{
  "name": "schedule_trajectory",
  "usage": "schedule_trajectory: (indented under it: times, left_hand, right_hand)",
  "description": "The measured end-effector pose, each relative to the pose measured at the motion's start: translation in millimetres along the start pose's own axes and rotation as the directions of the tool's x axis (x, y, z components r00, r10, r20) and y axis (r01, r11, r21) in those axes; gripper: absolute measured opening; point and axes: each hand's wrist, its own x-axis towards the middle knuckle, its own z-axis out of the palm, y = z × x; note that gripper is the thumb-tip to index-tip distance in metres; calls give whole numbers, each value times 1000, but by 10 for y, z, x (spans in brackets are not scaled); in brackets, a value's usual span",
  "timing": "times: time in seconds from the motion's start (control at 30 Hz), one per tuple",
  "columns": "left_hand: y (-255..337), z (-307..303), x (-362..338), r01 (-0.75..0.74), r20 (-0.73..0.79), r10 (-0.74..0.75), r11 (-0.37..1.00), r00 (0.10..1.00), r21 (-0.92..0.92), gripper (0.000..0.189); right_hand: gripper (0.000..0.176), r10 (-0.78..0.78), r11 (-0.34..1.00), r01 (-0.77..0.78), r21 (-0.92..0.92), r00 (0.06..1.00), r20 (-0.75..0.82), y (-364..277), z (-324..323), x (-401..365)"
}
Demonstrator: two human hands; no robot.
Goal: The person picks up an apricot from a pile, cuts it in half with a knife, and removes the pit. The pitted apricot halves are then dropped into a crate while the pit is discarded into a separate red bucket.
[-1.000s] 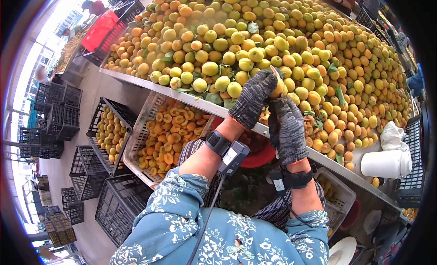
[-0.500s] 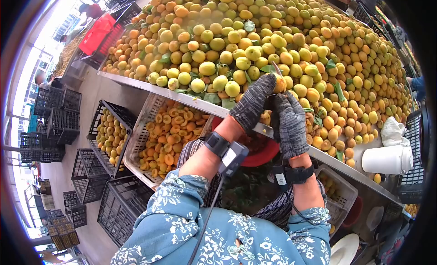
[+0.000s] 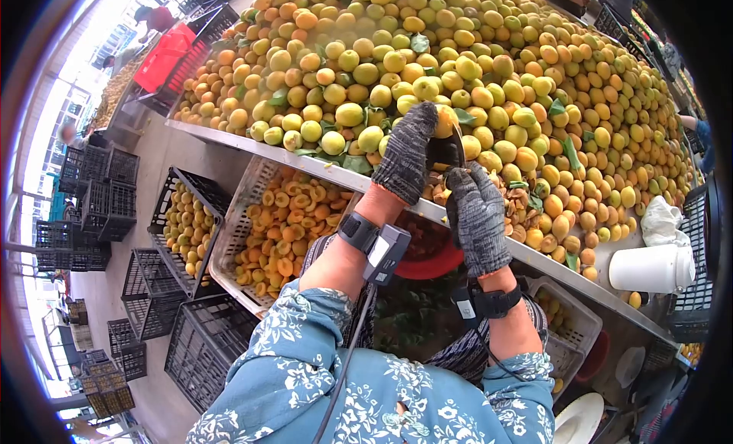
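My left hand, in a grey knitted glove with dark fingertips, grips a yellow-orange fruit above the table edge. My right hand, gloved alike, is closed around the handle of a knife, whose blade stands up beside the fruit. A large heap of yellow and orange fruit lies behind both hands. Below my left hand sits a red bowl with brownish pieces in it. A white crate of halved orange fruit stands left of the bowl.
Black crates stand on the floor at the left, one holding whole fruit. A white container and a white bag lie on the table's right end. Another pale crate is below the edge. Other people are in the background.
My left hand has moved up and left with the fruit. My right hand has dropped slightly left and down, and the two hands are farther apart. More of the red bowl shows.
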Motion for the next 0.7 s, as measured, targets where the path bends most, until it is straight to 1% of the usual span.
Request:
schedule_trajectory:
  times: [0.07,0.1,0.13,0.17,0.2,0.23,0.27,0.3,0.33,0.37,0.4,0.43,0.47,0.5,0.53,0.57,0.6,0.63,0.67,0.7]
  left_hand:
    - [100,98,-69,19,7,-19,1000,1000,23,30]
    - [93,98,-59,19,7,-19,1000,1000,22,30]
    - [83,94,-41,124,36,-121,989,992,-76,31]
    - [62,87,-33,229,74,-219,959,973,-170,31]
    - [-26,138,-97,52,96,-63,991,993,121,33]
    - [26,220,-173,81,81,-98,979,992,189,32]
    - [94,302,-219,107,63,-127,961,990,254,32]
    - [15,249,-183,102,68,-123,963,990,250,32]
    - [-10,202,-128,11,127,-49,958,991,286,31]
    - [-44,155,-100,-78,186,19,945,982,317,31]
    - [-96,117,-99,-79,188,19,945,982,317,31]
    - [72,221,-141,49,191,-90,977,977,205,33]
    - [202,306,-183,182,205,-198,979,959,92,36]
    - [244,350,-206,121,233,-132,991,964,62,33]
    - [233,358,-216,124,229,-135,990,964,62,33]
    - [225,365,-216,98,213,-113,992,970,80,32]
    - [226,368,-215,71,197,-89,993,976,99,31]
    - [249,380,-230,73,184,-101,985,978,155,31]
    - [281,383,-230,72,182,-100,985,978,155,31]
    - [320,379,-231,92,178,-145,957,973,274,31]
  right_hand:
    - [14,210,973,-217,84,974,87,6,31,20]
    - [14,210,973,-217,83,974,87,-6,15,35]
    - [19,571,633,-599,489,789,228,-145,-82,169]
    - [25,713,23,-731,682,490,501,-215,-128,248]
    - [25,715,20,-731,683,488,501,-124,-86,219]
    - [25,567,608,-597,524,788,239,-54,-71,226]
    - [25,208,961,-223,164,973,100,-19,-76,225]
    - [28,621,457,-672,583,710,332,-47,-55,211]
    - [28,621,462,-668,584,714,325,0,-45,199]
    - [22,532,631,-554,542,818,217,69,-1,148]
    - [18,415,773,-420,476,901,122,117,22,117]
    - [19,444,777,-483,404,875,192,120,-23,143]
    - [19,445,775,-485,404,874,196,158,15,129]
    - [19,252,936,-249,251,968,20,212,80,108]
    - [19,8,999,-3,47,993,-114,179,85,142]
    - [19,8,999,-2,49,994,-113,115,59,149]
    - [18,384,800,-342,493,923,18,23,13,144]
    - [18,611,321,-571,756,735,295,-51,-26,165]
    - [18,610,321,-570,756,735,296,-8,-11,135]
    - [20,543,547,-562,621,802,248,76,14,73]
